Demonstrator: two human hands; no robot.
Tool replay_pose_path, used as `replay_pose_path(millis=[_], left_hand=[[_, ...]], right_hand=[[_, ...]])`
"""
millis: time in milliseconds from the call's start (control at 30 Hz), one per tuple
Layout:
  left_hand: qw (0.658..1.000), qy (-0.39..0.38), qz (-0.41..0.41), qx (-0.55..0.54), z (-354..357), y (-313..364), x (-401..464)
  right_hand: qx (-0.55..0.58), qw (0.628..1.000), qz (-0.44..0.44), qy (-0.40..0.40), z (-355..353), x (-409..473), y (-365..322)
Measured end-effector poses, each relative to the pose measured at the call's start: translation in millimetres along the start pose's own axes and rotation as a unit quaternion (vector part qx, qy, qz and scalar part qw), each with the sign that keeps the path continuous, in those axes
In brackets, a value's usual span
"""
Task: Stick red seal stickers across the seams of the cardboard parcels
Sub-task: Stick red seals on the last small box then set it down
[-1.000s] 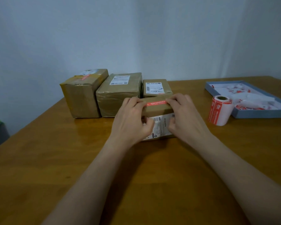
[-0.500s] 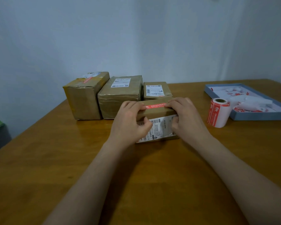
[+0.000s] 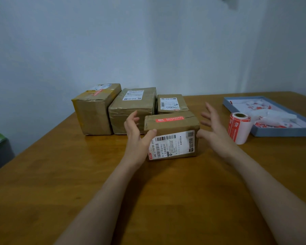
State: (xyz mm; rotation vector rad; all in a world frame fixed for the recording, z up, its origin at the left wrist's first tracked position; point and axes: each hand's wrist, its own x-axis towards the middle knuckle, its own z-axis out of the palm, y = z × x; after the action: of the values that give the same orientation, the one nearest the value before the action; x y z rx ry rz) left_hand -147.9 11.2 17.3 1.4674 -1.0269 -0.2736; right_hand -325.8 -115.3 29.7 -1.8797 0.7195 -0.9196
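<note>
A small cardboard parcel (image 3: pixel 171 135) sits on the wooden worktop (image 3: pixel 60 174), a red seal sticker (image 3: pixel 169 119) lying flat across its top seam and a white shipping label on the face toward the camera. The left hand (image 3: pixel 136 137) is beside the parcel's left edge, fingers loosely spread, its thumb touching the near top corner. The right hand (image 3: pixel 213 128) hovers just off the right side, fingers splayed and holding nothing. Behind stand three more parcels (image 3: pixel 132 110) (one bears a red strip). A sticker roll (image 3: pixel 238 127) stands next to a blue tray (image 3: pixel 279 132).
</note>
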Motion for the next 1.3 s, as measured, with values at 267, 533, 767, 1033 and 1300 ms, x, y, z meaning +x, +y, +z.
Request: replay_pose_path(millis=[267, 533, 767, 1033, 1300], left_hand=[[0.994, -0.050, -0.066, -0.067, 0, -2, -1], [0.991, -0.097, -0.060, -0.072, -1, -2, 3], [0.996, -0.072, -0.041, -0.045, 9, -4, 0], [0.947, -0.038, -0.166, -0.271, 17, 6, 1], [0.925, -0.058, -0.190, -0.323, 19, 9, -3]], right_hand=[[0.020, 0.990, 0.108, -0.087, 5, -2, 12], [0.046, 0.994, 0.092, -0.041, 5, -1, 11], [-0.011, 0.989, 0.044, 0.143, 1, 5, 12], [0.282, 0.942, 0.176, 0.050, 0, 8, 8], [0.322, 0.921, 0.159, -0.152, 5, -4, 3]])
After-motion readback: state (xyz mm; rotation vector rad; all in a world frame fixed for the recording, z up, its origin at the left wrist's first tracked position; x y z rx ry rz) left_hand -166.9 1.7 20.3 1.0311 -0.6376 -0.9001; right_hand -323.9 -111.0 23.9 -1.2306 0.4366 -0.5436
